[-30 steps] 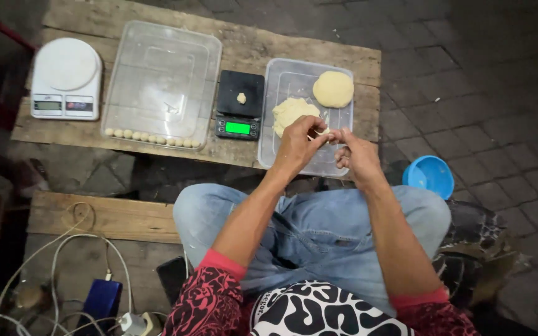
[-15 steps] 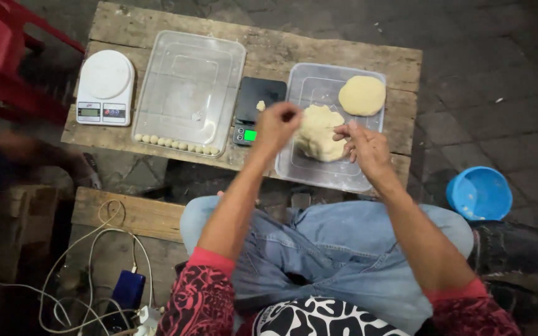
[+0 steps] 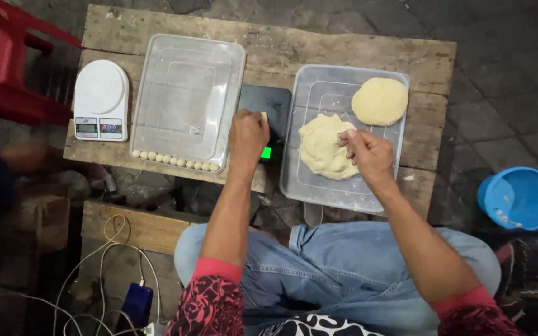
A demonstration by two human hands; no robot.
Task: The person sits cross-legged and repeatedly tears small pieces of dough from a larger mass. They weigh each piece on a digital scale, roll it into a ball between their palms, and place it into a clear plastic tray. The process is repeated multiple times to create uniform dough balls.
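Both arms are stretched forward from red patterned sleeves, forearms bare. The left hand (image 3: 248,135) is curled, knuckles up, fingers bent down and gathered at the tips. The right hand (image 3: 368,155) is held just to its right, apart from it, with fingers pinched together at the upper left.

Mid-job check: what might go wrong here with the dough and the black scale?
1. The left hand covers much of the black scale; any pressure from it may skew the reading.
2. The dough tray appears to overhang the table's near edge; a push from the right hand on the dough lump might tip it.
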